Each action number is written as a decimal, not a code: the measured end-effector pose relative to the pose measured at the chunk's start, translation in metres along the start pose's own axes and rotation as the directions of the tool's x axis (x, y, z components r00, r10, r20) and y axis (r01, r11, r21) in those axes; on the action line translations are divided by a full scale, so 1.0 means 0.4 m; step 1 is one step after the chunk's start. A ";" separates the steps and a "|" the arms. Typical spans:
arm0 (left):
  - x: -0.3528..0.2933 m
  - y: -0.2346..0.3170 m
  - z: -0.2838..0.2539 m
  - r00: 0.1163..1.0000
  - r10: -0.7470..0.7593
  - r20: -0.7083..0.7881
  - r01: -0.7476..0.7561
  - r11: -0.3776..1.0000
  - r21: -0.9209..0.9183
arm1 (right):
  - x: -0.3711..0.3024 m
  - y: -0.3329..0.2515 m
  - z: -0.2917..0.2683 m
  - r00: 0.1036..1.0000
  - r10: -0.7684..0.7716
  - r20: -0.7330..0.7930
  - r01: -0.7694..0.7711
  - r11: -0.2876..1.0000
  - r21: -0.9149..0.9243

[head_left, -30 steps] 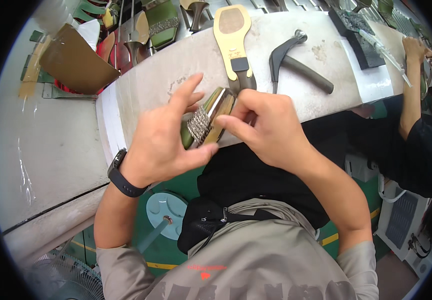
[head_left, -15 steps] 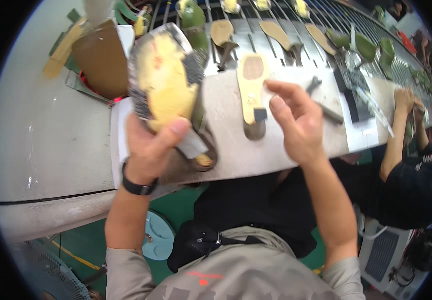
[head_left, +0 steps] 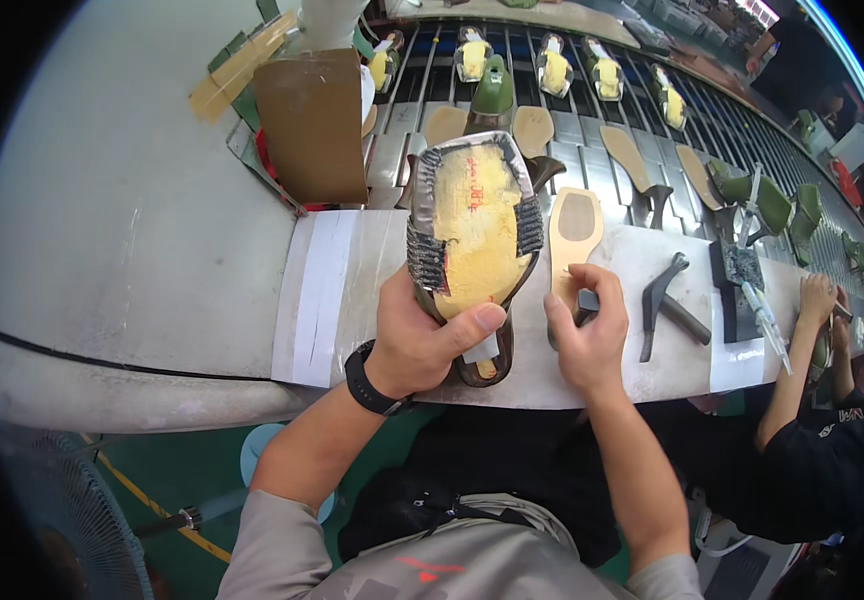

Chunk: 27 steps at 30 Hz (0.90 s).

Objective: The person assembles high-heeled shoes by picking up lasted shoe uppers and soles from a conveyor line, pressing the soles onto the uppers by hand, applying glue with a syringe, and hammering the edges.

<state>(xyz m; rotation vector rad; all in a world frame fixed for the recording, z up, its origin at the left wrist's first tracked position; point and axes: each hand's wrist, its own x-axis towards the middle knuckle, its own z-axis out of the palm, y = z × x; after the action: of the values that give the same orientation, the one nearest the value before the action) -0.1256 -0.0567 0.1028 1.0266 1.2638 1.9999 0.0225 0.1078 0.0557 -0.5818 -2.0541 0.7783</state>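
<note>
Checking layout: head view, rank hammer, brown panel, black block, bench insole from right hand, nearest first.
1. Bench insole, partly behind right hand
2. Hammer, just right
3. Black block, farther right
4. Brown panel, upper left

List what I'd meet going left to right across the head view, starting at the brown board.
Brown board, upturned shoe, insole, hammer, dark block, co-worker's hand.

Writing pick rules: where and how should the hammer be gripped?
Probably mid-handle, with the right hand coming from above on the near-right side: the handle is a straight, slim bar whose free end points near-right, away from the curved head.
</note>
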 end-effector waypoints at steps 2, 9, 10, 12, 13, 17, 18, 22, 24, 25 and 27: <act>-0.001 -0.007 0.000 1.000 0.023 0.013 -0.024 0.999 0.034 | -0.051 0.034 -0.043 0.998 -0.021 0.050 0.026 0.995 -0.100; 0.009 0.003 0.033 0.993 0.088 -0.078 -0.095 0.992 -0.085 | -0.365 -0.039 -0.328 0.829 0.491 0.267 -0.529 0.537 0.656; 0.015 0.005 0.043 0.994 0.088 -0.071 -0.094 0.991 -0.094 | -0.406 -0.049 -0.351 0.889 0.367 0.272 -0.424 0.442 0.791; 0.026 -0.007 0.060 0.993 0.117 0.018 -0.113 0.979 -0.169 | -0.449 -0.105 -0.356 0.755 0.561 0.339 -0.525 0.208 0.826; 0.029 -0.019 0.075 0.993 0.117 0.026 -0.111 0.980 -0.167 | -0.470 -0.069 -0.358 0.660 0.594 0.461 -0.629 0.101 0.770; 0.015 -0.083 0.093 0.990 0.039 0.133 -0.051 0.995 0.087 | -0.433 -0.053 -0.291 0.473 0.671 0.570 -0.822 0.104 0.560; 0.030 -0.070 0.103 0.988 0.042 0.146 -0.055 0.995 0.083 | -0.424 -0.048 -0.277 0.494 0.672 0.552 -0.817 0.142 0.558; 0.128 0.077 0.095 0.982 0.004 0.187 0.070 0.920 -0.386 | -0.378 -0.067 -0.257 0.646 0.643 0.413 -0.699 0.280 0.658; 0.140 0.121 0.120 0.988 -0.028 0.153 0.078 0.940 -0.333 | -0.329 -0.103 -0.263 0.696 0.585 0.416 -0.675 0.335 0.657; 0.131 0.124 0.124 0.966 -0.086 0.242 0.152 0.951 -0.269 | -0.309 -0.131 -0.266 0.777 0.488 0.398 -0.601 0.390 0.697; 0.104 0.133 0.150 0.949 -0.124 0.291 0.206 0.941 -0.268 | -0.268 -0.201 -0.260 0.875 0.340 0.345 -0.474 0.451 0.757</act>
<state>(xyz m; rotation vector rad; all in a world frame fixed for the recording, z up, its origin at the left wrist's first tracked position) -0.1016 -0.0168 0.1799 0.9704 0.8450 1.7799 0.1574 0.0154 0.1010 -0.4574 -1.3733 1.9940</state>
